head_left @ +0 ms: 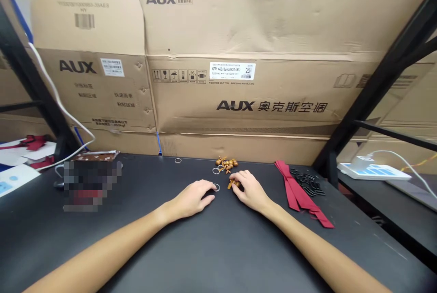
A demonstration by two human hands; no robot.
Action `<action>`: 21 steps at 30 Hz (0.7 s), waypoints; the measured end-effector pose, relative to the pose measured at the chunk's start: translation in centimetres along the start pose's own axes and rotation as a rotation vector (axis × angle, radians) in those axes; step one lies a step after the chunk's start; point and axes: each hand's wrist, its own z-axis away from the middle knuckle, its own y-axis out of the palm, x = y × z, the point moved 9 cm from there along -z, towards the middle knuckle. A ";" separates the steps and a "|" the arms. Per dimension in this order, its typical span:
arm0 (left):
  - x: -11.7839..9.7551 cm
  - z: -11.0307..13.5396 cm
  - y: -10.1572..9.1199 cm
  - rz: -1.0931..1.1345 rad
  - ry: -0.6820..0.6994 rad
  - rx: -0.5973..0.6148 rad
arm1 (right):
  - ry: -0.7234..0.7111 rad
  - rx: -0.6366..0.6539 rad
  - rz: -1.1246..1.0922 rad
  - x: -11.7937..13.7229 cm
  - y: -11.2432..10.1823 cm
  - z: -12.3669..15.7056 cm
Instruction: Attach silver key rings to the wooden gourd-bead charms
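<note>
My left hand point(194, 198) rests on the black table point(218, 247), fingers curled, with its fingertips touching a small metal ring point(216, 187). My right hand point(248, 187) lies just to the right of it, fingers pinched on a small brown wooden charm point(234, 184). A little pile of the same brown charms with rings point(226, 164) lies just beyond both hands. Another loose ring point(178, 160) lies farther left at the table's back.
Red ribbons point(297, 193) and a heap of black loops point(309, 184) lie to the right. Cardboard AUX boxes point(239, 79) wall off the back. A blurred object point(90, 181) sits at the left. A black rack post point(372, 88) slants at right, with a white power strip point(372, 170) beyond.
</note>
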 end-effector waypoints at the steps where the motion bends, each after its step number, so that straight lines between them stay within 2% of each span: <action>1: 0.1 0.0 0.0 0.009 -0.001 -0.001 | -0.028 0.011 -0.015 0.3 0.1 0.0; 9: 0.2 -0.1 -0.2 0.031 0.001 -0.001 | -0.090 0.036 -0.101 1.0 0.0 0.1; 13: -0.2 -0.1 -0.4 -0.028 0.031 -0.017 | -0.109 0.052 -0.167 1.6 0.2 0.2; 21: -0.5 -0.6 -0.3 -0.082 -0.019 -0.002 | -0.127 0.054 -0.191 3.0 0.7 0.5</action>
